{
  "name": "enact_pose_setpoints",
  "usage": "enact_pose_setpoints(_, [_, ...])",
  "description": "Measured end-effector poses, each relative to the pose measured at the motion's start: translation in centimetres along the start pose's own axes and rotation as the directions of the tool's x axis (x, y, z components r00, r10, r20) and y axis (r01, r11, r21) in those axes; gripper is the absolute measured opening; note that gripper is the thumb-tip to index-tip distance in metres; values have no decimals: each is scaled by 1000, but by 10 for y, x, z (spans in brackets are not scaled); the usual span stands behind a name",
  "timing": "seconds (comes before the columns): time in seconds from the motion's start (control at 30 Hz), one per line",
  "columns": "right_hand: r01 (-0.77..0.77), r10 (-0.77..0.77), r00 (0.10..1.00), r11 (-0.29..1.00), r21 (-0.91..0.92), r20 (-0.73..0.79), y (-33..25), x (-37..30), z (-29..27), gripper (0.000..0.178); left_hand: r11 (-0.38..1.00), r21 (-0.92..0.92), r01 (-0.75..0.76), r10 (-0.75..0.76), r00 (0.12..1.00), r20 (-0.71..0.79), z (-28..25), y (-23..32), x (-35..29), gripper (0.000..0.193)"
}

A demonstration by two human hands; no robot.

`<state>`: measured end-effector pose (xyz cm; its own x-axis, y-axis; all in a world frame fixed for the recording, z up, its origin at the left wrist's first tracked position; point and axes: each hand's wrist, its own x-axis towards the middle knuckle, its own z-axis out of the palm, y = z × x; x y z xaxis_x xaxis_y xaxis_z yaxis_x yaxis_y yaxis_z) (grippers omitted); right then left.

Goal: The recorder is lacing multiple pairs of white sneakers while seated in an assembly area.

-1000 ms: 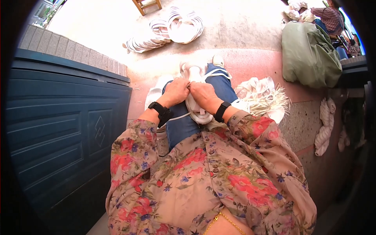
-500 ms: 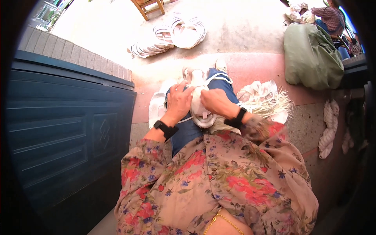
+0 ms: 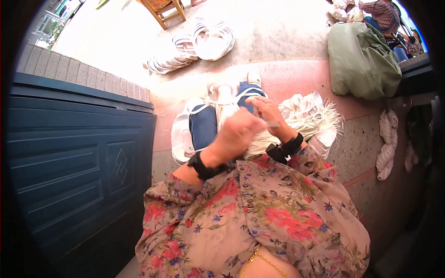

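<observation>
Over my lap my left hand (image 3: 237, 133) is closed, its fingers curled and smeared by motion. What it grips, if anything, I cannot make out. Close beside it my right hand (image 3: 272, 116) has its fingers stretched out and loosely bent. A small pale strip (image 3: 273, 124) shows blurred by the right palm. Beneath both hands, a bunch of cream strands (image 3: 261, 145) lies on my lap. White cord (image 3: 244, 94) runs across my blue-trousered knees. A white sole-shaped piece (image 3: 182, 135) rests beside my left leg.
To my right lies a heap of gathered white pieces (image 3: 303, 109) with fringed strands (image 3: 330, 116). Coiled white bundles (image 3: 213, 41) lie ahead near a wooden chair (image 3: 163, 11). A large green sack (image 3: 364, 60) stands right, near another person (image 3: 381, 16). A blue panelled door (image 3: 79, 157) is at left.
Both hands have left the white sole-shaped piece between my knees; that piece no longer shows there. My left hand has moved right and nearer, beside the right hand, whose fingers have loosened.
</observation>
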<state>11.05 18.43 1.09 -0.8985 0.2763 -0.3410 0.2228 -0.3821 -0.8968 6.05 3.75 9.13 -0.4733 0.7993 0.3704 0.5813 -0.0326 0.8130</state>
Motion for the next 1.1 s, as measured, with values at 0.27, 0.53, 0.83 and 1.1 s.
enact_pose_setpoints(0.27, [230,-208,968,959,-166,140,-6,0,39,26,848,-18,529,-505,798,-328,-10,-44,-21,17])
enact_pose_setpoints(0.53, [280,-239,954,927,-251,182,-9,-2,46,24,839,-16,545,-527,804,-277,-10,-40,-25,18])
enact_pose_setpoints(0.83, [237,-143,923,942,-236,357,2,-32,30,18,873,377,310,-245,946,-211,-38,-134,-20,18])
enact_pose_setpoints(1.1, [245,-130,888,946,-214,442,-11,-50,35,18,749,565,347,-522,833,181,-36,-139,4,20])
